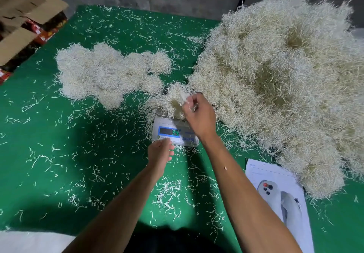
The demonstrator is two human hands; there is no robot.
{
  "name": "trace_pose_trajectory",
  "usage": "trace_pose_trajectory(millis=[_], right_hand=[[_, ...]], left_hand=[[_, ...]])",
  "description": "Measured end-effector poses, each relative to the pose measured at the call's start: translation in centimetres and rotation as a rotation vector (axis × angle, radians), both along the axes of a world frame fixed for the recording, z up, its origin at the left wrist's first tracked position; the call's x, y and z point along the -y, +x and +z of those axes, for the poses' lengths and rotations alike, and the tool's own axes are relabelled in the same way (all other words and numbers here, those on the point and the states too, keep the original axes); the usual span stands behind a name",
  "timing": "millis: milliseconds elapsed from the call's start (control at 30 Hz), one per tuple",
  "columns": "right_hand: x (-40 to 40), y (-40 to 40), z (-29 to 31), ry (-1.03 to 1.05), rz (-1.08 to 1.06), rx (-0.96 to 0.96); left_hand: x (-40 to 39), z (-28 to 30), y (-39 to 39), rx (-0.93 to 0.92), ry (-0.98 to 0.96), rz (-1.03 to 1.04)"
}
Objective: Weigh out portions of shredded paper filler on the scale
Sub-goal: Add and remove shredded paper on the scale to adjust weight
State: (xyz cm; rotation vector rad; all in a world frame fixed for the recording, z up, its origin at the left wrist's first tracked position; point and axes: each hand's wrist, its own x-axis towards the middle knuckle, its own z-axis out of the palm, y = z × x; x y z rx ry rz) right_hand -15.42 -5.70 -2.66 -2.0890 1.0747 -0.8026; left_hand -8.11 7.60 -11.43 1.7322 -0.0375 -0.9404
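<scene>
A small white digital scale point(167, 129) sits mid-table, its display lit with green digits. A clump of cream shredded paper point(170, 100) is heaped on its platform. My right hand point(199, 114) hovers over that clump and pinches a small tuft of shreds point(184, 97) between thumb and fingers. My left hand point(160, 152) hangs just in front of the scale with its fingers loosely curled, holding nothing. A huge mound of shredded paper point(275, 79) fills the right side. Several rounded portions point(106, 73) lie grouped at the left of the scale.
The green table cover point(59, 154) is strewn with loose shreds. A printed sheet with a device picture point(279, 197) lies at front right. Cardboard boxes point(25, 24) are stacked past the table's far left corner. A grey wall stands behind.
</scene>
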Motion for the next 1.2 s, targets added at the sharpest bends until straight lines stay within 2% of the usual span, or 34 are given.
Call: trace_pose_trajectory(millis=[100,200,367,800,1100,1200], right_hand=[[2.2,1.5,1.5,-0.127,0.001,-0.142],[2.6,1.4,1.1,-0.099,-0.054,-0.23],[1.7,0.3,-0.3,-0.034,-0.185,-0.186],[1.3,0.1,-0.5,-0.009,-0.178,-0.125],[1.3,0.2,-1.3,0.051,-0.222,-0.06],[1.8,0.6,-1.9,0.06,-0.249,-0.064]], left_hand=[[-0.1,-0.3,0.3,-0.036,0.001,0.023],[-0.4,-0.6,0.4,-0.058,0.007,0.025],[-0.6,-0.6,0.2,-0.072,0.0,0.041],[-1.0,-0.3,-0.2,-0.113,-0.01,0.085],[-1.2,-0.1,0.1,-0.216,-0.005,0.171],[-0.8,0.2,0.7,-0.134,-0.052,0.236]])
